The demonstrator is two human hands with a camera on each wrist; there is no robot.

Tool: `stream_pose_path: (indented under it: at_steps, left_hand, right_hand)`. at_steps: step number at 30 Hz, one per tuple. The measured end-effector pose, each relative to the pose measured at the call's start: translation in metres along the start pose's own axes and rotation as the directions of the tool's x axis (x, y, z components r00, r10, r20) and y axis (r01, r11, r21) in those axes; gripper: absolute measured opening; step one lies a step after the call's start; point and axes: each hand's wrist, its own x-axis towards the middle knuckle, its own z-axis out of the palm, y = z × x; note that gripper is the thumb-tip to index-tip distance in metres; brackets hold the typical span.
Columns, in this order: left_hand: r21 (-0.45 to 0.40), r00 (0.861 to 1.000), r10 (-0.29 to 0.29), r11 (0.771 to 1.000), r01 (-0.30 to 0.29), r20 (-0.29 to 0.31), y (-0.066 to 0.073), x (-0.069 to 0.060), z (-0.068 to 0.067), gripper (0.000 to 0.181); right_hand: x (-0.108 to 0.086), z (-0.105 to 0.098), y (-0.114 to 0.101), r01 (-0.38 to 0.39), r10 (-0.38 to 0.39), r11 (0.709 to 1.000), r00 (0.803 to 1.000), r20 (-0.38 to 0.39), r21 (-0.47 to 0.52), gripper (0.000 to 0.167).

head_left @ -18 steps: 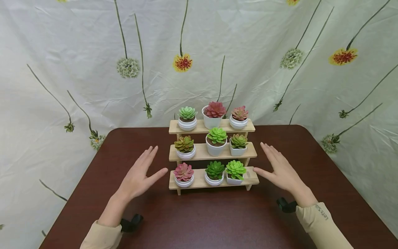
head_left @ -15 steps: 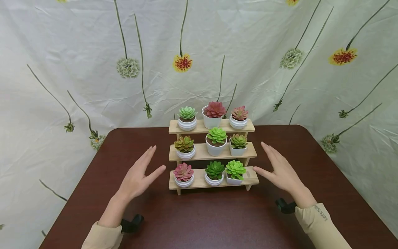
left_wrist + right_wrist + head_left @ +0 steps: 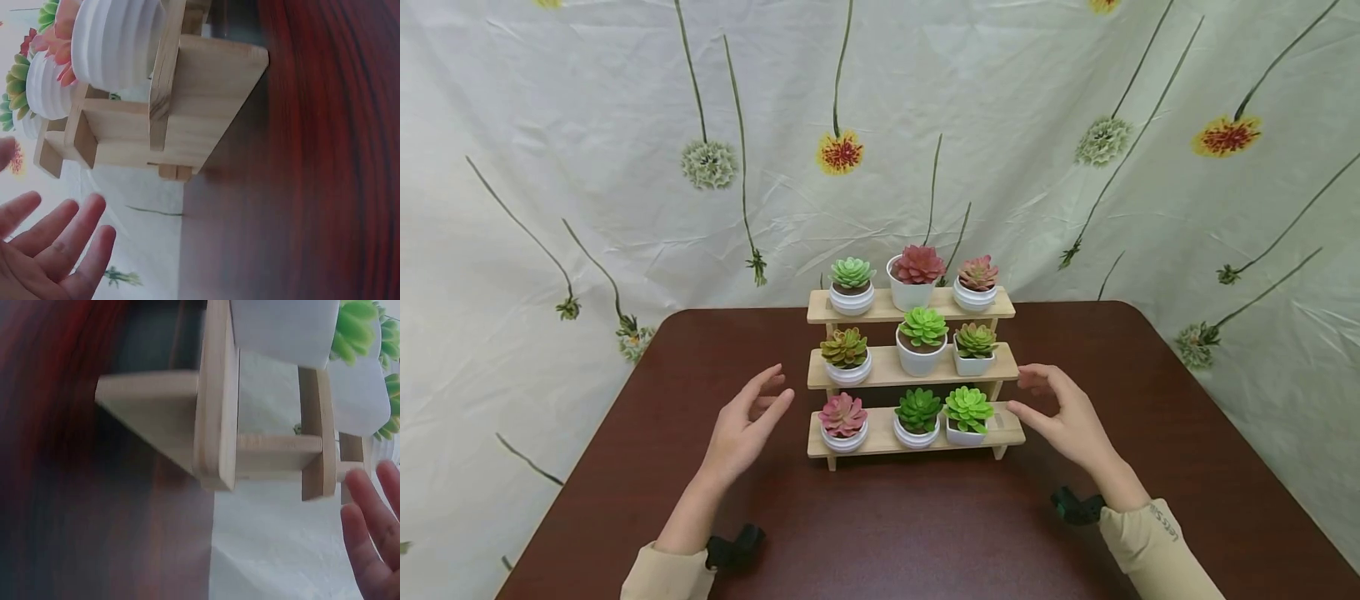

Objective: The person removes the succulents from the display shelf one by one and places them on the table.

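Three-tier wooden plant stand [image 3: 883, 367]: it stands upright on the dark red-brown table [image 3: 880, 533], between my hands. Nearest me, my left hand [image 3: 737, 435] has its fingers parted and gently bent, holding nothing, near the stand's left end but apart. My right hand [image 3: 1072, 422] is bent likewise, gripping nothing, at the right end; whether a fingertip touches, I can't tell. Beyond, the bottom shelf [image 3: 880, 433] carries three potted succulents [image 3: 918, 410]; the upper shelves [image 3: 878, 313] carry six more, before a flower-printed cloth [image 3: 625, 92]. I judge this the reaching step; taking hold would call for both hands closing evenly, the stand staying level.
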Motion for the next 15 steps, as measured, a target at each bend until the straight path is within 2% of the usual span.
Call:
stream_pose_path:
  at_steps: [2, 5, 10, 15]
  left_hand:
    - [-0.02, 1.0, -0.027, 0.999, 0.027, 0.01, -0.002, -0.001, 0.004, 0.048]
    - [-0.032, 0.998, -0.06, 0.998, 0.061, 0.03, -0.005, -0.003, 0.01, 0.044]
    - [-0.056, 0.993, -0.107, 0.992, 0.11, 0.052, -0.01, -0.007, 0.021, 0.037]
    - [-0.125, 0.985, -0.159, 0.978, 0.167, 0.069, -0.014, -0.011, 0.031, 0.031]
  right_hand:
    - [-0.001, 0.004, 0.001, 0.021, -0.022, 0.999, 1.0, 0.009, 0.05, 0.039]
    - [-0.003, 0.011, 0.002, 0.052, -0.053, 0.996, 0.999, 0.012, 0.069, 0.035]
    - [-0.007, 0.02, 0.002, 0.054, -0.053, 0.997, 0.999, -0.012, 0.063, 0.04]
    - [-0.011, 0.029, 0.001, 0.046, -0.047, 0.992, 0.999, 0.0, 0.119, 0.046]
